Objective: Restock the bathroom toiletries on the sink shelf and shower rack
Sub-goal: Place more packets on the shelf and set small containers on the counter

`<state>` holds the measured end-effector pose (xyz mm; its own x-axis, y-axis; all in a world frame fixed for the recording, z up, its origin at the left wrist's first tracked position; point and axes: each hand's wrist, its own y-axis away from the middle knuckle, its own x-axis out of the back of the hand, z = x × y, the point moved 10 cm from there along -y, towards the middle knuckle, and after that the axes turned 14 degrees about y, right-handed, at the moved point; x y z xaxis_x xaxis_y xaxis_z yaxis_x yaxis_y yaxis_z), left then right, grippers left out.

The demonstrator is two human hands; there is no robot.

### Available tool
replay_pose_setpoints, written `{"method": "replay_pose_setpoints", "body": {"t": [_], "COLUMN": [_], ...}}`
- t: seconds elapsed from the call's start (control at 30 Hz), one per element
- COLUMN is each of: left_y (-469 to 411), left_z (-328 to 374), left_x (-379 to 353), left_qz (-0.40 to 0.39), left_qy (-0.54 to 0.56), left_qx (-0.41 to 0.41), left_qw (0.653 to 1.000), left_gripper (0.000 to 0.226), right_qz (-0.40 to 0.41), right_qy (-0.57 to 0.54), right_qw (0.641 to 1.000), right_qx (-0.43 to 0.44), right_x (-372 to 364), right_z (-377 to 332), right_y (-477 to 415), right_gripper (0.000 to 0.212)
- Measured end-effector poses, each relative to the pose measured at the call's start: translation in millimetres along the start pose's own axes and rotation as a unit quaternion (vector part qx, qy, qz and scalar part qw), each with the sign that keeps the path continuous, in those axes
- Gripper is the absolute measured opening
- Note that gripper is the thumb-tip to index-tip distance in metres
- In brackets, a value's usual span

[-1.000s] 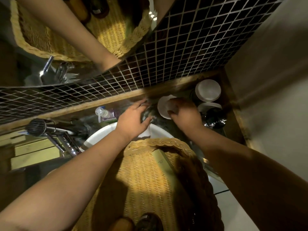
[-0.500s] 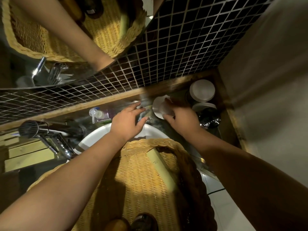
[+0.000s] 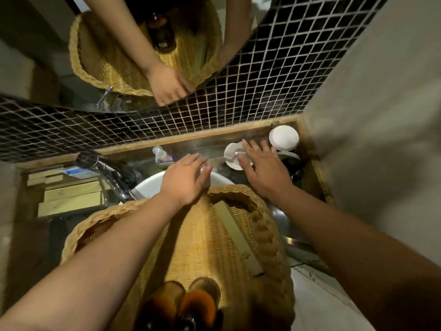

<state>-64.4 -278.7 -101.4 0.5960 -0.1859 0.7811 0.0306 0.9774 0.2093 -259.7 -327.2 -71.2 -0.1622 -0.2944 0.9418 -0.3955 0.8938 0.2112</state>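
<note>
A wicker basket (image 3: 198,237) sits on the white sink (image 3: 152,185) below me, with two brown bottles (image 3: 181,304) and a long pale box (image 3: 238,237) inside. On the narrow shelf (image 3: 202,139) behind the sink stand a white pump bottle (image 3: 232,155), a white round lid (image 3: 284,137) and a small clear pump bottle (image 3: 160,155). My left hand (image 3: 186,180) hovers open over the sink's far rim. My right hand (image 3: 265,168) is spread open just beside the white pump bottle, holding nothing.
A chrome tap and a shower head (image 3: 105,173) stand left of the sink. Dark mosaic tiles (image 3: 238,91) and a mirror (image 3: 143,51) rise behind the shelf. A grey wall (image 3: 381,115) closes the right side. Dark jars (image 3: 293,168) fill the shelf's right corner.
My right hand has let go of the white pump bottle and spread its fingers. My left hand drew back slightly from the shelf. The camera tilted, showing more of the basket.
</note>
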Motion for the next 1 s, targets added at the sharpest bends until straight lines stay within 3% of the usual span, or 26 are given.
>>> {"method": "replay_pose_setpoints", "body": {"t": [0.13,0.4,0.63,0.87,1.0], "left_y": [37.5,92.8,107.9,108.2,116.5], "left_z": [26.8,65.5,91.6,87.6,60.0], "left_x": [12.7,2.2,-67.0,-96.2,-80.7], "left_qz": [-0.001,-0.051,-0.173,-0.206,-0.203], "left_qy": [-0.026,-0.059,-0.17,-0.196,-0.218], "left_qx": [-0.021,-0.146,-0.255,-0.251,-0.228], "left_qw": [0.999,0.986,0.936,0.925,0.927], "left_gripper": [0.061,0.051,0.044,0.04,0.041], "right_qz": [0.026,0.021,-0.014,0.086,0.037], "right_qy": [0.021,0.045,0.098,0.157,0.204], "right_qw": [0.999,0.998,0.995,0.982,0.972], "right_qx": [0.004,0.029,0.013,0.063,0.113], "right_x": [26.4,25.4,-19.0,-28.5,-44.0], "right_z": [-15.1,-64.2,-56.6,-66.6,-83.7], "right_y": [23.9,91.3,136.8,187.0,188.8], "right_gripper": [0.073,0.065,0.063,0.06,0.067]}}
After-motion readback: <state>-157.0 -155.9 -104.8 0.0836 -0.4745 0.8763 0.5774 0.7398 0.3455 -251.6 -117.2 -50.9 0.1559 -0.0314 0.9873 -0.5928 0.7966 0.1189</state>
